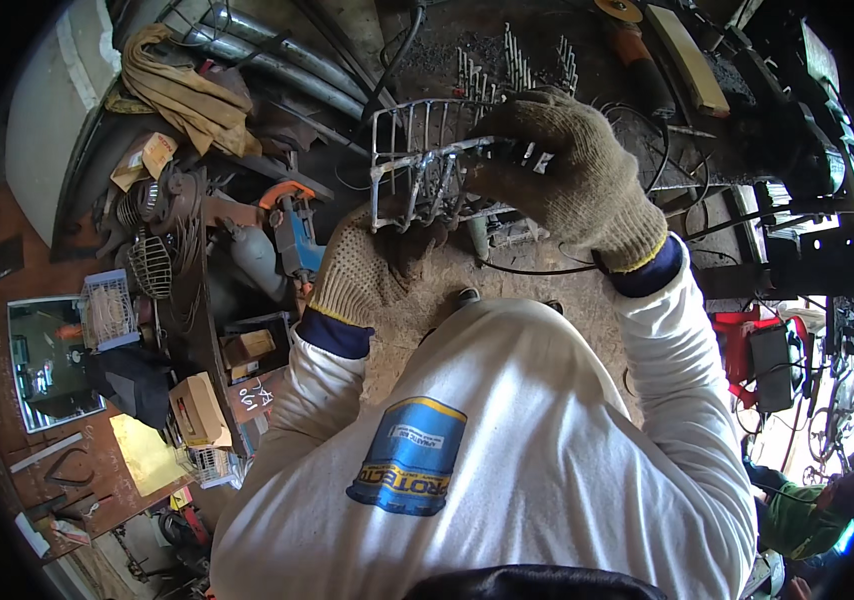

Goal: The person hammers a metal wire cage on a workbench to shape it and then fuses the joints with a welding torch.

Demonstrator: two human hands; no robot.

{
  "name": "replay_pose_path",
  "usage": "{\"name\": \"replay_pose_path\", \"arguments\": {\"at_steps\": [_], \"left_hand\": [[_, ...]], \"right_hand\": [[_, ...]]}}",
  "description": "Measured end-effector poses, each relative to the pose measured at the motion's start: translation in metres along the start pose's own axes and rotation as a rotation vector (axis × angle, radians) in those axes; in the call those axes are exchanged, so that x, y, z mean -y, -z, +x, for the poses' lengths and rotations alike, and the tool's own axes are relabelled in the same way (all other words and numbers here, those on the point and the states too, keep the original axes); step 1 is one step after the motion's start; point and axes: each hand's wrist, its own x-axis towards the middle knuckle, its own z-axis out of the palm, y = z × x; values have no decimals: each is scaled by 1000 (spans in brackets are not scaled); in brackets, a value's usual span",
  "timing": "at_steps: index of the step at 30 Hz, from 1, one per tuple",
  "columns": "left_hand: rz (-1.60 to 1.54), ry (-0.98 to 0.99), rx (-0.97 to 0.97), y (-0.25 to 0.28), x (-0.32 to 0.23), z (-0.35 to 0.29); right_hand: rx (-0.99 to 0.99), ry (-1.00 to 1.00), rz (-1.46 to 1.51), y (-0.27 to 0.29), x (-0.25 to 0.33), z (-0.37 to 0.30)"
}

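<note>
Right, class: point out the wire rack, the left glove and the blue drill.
wire rack [417,160], head view, on its upright bars
left glove [357,275], head view, on the back of the hand
blue drill [299,238], head view, on its body

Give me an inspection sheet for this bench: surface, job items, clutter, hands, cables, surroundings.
Surface: worn brown workbench top, dusty.
Job's things: silver welded wire-grid basket frame, held over the bench.
Clutter: orange-handled angle grinder; upright cut metal rods; blue power tool; tan rag; small cardboard box.
Grippers: left hand, gloved, grips the frame's lower edge; right hand, gloved, grips its upper right.
Cables: black cable behind the frame.
Surroundings: another person's green sleeve lower right.
</note>
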Motion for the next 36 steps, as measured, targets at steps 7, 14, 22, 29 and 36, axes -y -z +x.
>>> {"name": "replay_pose_path", "arguments": {"at_steps": [7,14,22,29,36], "left_hand": [[-247,52,-79,-15,5,1],[-178,152,-215,2,4,2],[-174,129,-394,-19,-2,1],[-204,117,-414,-18,-4,-2],[-460,188,135,15,4,0]], "right_hand": [[131,-250,207,3,2,-3],[169,-250,260,3,-13,-5],[165,-259,379,4,-13,-9],[115,-159,422,1,-12,-10],[59,-206,217,-6,-14,-7]]}}
